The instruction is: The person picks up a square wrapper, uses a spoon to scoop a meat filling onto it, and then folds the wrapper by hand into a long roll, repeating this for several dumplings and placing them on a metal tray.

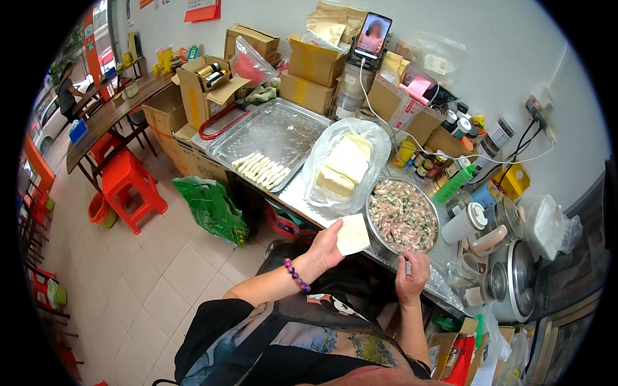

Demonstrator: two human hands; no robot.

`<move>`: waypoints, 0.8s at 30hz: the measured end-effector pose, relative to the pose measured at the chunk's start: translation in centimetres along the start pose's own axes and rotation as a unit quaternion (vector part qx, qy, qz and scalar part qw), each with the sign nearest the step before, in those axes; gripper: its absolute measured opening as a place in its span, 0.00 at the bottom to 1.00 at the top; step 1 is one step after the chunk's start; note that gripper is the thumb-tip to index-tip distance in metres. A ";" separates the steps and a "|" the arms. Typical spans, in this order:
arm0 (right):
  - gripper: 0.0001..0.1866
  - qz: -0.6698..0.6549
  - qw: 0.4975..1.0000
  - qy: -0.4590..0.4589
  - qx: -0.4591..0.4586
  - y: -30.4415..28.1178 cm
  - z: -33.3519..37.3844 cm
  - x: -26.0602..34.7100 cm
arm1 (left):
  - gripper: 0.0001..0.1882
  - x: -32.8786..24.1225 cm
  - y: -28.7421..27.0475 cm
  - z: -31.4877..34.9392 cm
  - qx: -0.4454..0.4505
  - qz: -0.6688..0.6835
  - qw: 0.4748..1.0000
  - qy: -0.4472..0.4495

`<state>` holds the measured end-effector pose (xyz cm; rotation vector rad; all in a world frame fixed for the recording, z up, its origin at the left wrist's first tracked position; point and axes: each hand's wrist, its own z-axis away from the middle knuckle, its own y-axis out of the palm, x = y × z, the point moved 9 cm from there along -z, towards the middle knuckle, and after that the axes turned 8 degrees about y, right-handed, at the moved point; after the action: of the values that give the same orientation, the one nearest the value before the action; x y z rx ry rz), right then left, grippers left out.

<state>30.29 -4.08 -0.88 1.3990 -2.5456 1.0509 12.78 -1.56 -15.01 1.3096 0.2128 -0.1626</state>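
Observation:
My left hand (327, 247), with a purple bead bracelet on its wrist, holds a square dough wrapper (353, 235) flat across the fingers. My right hand (413, 275) is closed at the near rim of a round metal bowl of minced meat with green bits (403, 215); what its fingers grip, if anything, is hidden. A stack of pale dough wrappers (346, 164) lies on a clear plastic bag beyond my left hand. To its left is a metal tray (270, 132), with a row of folded dumplings (260, 170) along its near edge.
A phone (372, 33) stands at the back, its white cable crossing the table. Cardboard boxes (309, 93) line the wall. Jars, bottles and a white cup (465, 222) crowd the right side. A green bag (210, 209) and red stool (132, 183) are on the floor.

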 end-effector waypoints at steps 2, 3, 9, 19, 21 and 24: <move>0.11 -0.008 1.000 -0.004 0.008 0.2 -0.4 0.3 | 0.22 0.3 0.1 0.0 -0.001 0.003 1.000 -0.001; 0.11 -0.012 1.000 -0.002 0.013 0.3 -0.7 0.4 | 0.22 0.4 0.4 0.1 -0.006 0.000 1.000 -0.002; 0.07 -0.004 0.998 -0.015 0.058 1.0 -1.8 0.8 | 0.21 0.7 0.7 0.4 0.003 -0.027 0.999 -0.018; 0.06 -0.049 0.996 0.008 0.073 -1.2 -2.4 0.2 | 0.21 0.3 0.7 0.3 -0.011 -0.024 1.000 0.005; 0.06 -0.005 1.000 -0.004 0.025 -2.3 -2.6 0.0 | 0.21 0.2 0.5 0.3 -0.023 -0.020 0.999 0.014; 0.07 0.047 0.999 0.002 -0.003 -3.0 -2.7 -1.0 | 0.22 0.4 0.3 0.3 -0.030 -0.015 0.999 0.018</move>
<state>32.44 -2.85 2.48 1.2854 -2.6322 1.0565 13.29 -1.78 -14.71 1.2512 0.2667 -0.1577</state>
